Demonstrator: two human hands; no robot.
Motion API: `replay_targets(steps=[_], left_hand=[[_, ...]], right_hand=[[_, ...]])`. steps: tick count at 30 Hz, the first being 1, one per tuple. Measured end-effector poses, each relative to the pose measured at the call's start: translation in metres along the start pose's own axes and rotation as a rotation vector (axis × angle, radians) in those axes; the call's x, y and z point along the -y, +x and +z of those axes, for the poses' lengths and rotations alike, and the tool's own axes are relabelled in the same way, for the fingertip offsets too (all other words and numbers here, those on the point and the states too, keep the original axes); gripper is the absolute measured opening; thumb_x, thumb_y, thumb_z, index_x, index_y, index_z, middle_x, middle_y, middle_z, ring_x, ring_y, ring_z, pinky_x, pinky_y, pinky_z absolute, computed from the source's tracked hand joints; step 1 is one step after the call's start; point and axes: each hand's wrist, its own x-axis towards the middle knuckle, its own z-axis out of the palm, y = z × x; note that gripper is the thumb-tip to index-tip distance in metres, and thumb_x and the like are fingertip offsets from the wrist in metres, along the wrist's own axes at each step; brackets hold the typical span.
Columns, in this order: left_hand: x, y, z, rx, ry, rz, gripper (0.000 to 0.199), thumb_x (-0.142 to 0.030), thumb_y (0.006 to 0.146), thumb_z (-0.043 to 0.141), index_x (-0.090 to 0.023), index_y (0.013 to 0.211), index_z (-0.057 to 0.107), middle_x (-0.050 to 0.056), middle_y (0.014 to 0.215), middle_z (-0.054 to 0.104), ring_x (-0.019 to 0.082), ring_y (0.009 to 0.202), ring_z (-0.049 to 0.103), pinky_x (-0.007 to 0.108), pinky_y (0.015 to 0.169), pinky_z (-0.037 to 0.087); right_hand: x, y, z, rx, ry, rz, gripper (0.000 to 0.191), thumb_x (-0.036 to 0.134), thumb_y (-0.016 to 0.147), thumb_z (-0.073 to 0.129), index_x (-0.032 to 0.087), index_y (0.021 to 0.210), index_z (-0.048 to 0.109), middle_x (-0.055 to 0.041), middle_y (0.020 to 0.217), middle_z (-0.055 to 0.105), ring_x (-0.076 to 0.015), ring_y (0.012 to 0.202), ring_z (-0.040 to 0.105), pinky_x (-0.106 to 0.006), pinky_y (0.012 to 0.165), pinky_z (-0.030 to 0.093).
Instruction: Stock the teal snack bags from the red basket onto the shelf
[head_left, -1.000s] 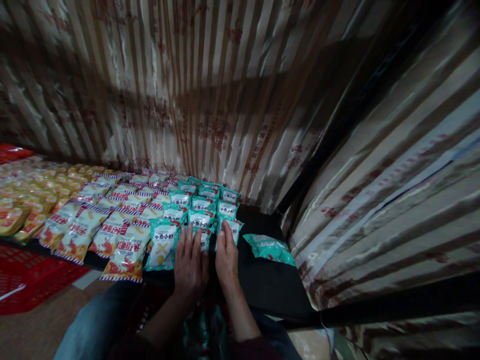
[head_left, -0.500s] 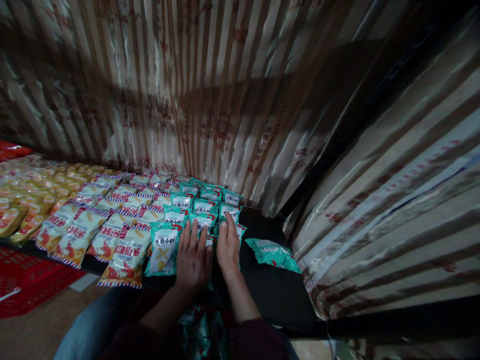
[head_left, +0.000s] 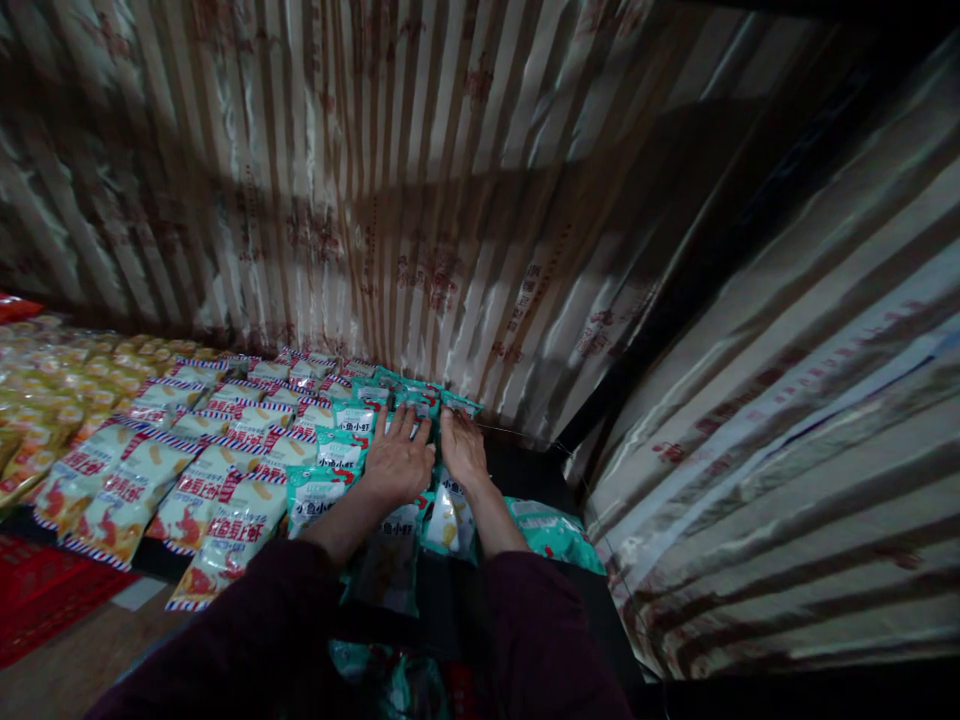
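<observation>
Several teal snack packets (head_left: 319, 495) lie in overlapping rows on a black shelf (head_left: 525, 590). My left hand (head_left: 400, 458) rests palm down on the middle packets, its fingers spread toward the back. Beside it, my right hand (head_left: 462, 447) lies on the right-hand column, fingers stretched toward the rearmost packet (head_left: 460, 405). Both hands touch packets without gripping one. Below my right hand, the front of a teal packet (head_left: 451, 520) shows, and another (head_left: 394, 560) lies under my left forearm.
White and red snack packets (head_left: 225, 525) fill the shelf to the left, with yellow packets (head_left: 45, 430) beyond. A single teal packet (head_left: 555, 533) lies at right. Striped sheeting (head_left: 420, 200) hangs behind. A red basket (head_left: 45, 600) stands lower left.
Both hands have moved toward the back of the teal rows, my arms reaching further in. The front teal packets beneath them now show more. The view has shifted slightly.
</observation>
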Motion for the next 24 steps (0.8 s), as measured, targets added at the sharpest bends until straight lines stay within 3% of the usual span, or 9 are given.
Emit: replay_targets(steps=[8, 13, 17, 20, 24], left_hand=[[0.006, 0.017, 0.009, 0.109, 0.006, -0.004, 0.047, -0.031, 0.089, 0.040, -0.010, 0.126, 0.059, 0.019, 0.132, 0.058, 0.035, 0.132, 0.045, 0.059, 0.114, 0.018], [0.009, 0.019, 0.009, 0.159, 0.069, -0.017, 0.047, -0.031, 0.090, 0.040, -0.010, 0.128, 0.058, 0.019, 0.131, 0.059, 0.036, 0.132, 0.044, 0.057, 0.113, 0.021], [0.010, 0.018, 0.012, 0.118, 0.038, -0.021, 0.046, -0.033, 0.091, 0.040, -0.012, 0.128, 0.058, 0.019, 0.131, 0.059, 0.035, 0.131, 0.046, 0.057, 0.112, 0.023], [0.010, 0.017, 0.016, 0.110, 0.045, -0.007, 0.046, -0.035, 0.091, 0.042, -0.012, 0.127, 0.059, 0.020, 0.131, 0.059, 0.035, 0.130, 0.047, 0.057, 0.112, 0.023], [0.012, 0.017, 0.016, 0.120, 0.077, 0.004, 0.046, -0.034, 0.091, 0.043, -0.012, 0.127, 0.060, 0.022, 0.132, 0.057, 0.037, 0.130, 0.047, 0.058, 0.111, 0.025]], right_hand=[[0.003, 0.019, 0.008, 0.068, 0.015, 0.100, 0.058, 0.047, 0.099, 0.018, 0.018, 0.126, 0.061, -0.0101, 0.130, 0.063, -0.0250, 0.133, 0.045, -0.045, 0.116, 0.018], [0.011, 0.022, 0.009, 0.088, -0.014, 0.066, 0.060, 0.043, 0.100, 0.014, 0.016, 0.124, 0.062, -0.0133, 0.128, 0.063, -0.0258, 0.129, 0.050, -0.045, 0.114, 0.022], [0.015, 0.024, 0.004, 0.004, -0.080, 0.116, 0.058, 0.043, 0.100, 0.015, 0.018, 0.119, 0.064, -0.0128, 0.119, 0.068, -0.0267, 0.120, 0.057, -0.044, 0.109, 0.030], [0.016, 0.027, 0.003, 0.051, -0.098, 0.162, 0.058, 0.044, 0.100, 0.016, 0.018, 0.118, 0.065, -0.0129, 0.114, 0.070, -0.0275, 0.115, 0.060, -0.043, 0.105, 0.035], [0.015, 0.032, 0.006, 0.089, -0.104, 0.157, 0.061, 0.044, 0.100, 0.014, 0.016, 0.117, 0.065, -0.0151, 0.114, 0.070, -0.0280, 0.116, 0.060, -0.044, 0.107, 0.032]])
